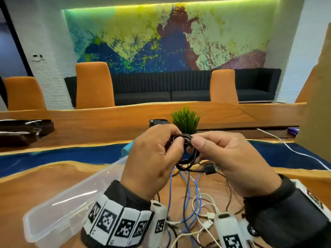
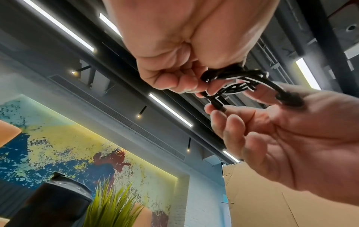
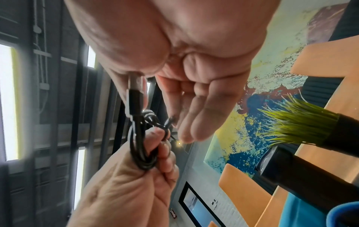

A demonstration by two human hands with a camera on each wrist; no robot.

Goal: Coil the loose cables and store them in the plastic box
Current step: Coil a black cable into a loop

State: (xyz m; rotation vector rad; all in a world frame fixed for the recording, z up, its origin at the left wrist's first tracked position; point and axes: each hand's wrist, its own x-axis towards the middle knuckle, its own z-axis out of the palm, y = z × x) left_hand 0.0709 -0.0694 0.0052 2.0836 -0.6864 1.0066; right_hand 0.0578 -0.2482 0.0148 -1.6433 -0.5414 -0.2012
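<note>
The left hand [image 1: 152, 158] clenched the small coil of black cable [image 1: 186, 151] so its loops could not spring apart, held above the surface [image 1: 44, 179]. The right hand [image 1: 231, 158] pinched the coil's top, its plug end [image 1: 210, 169] hanging free, probably to tuck it. The plastic box [image 1: 59, 212] lay open just beside the left wrist, the remaining loose cables [image 1: 189, 208] tangled below.

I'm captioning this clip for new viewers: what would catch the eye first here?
Both hands, left hand and right hand, pinch a small black cable coil above the table. Below them loose cables tangle beside a clear plastic box. A bright abstract mural fills the far wall.
</note>
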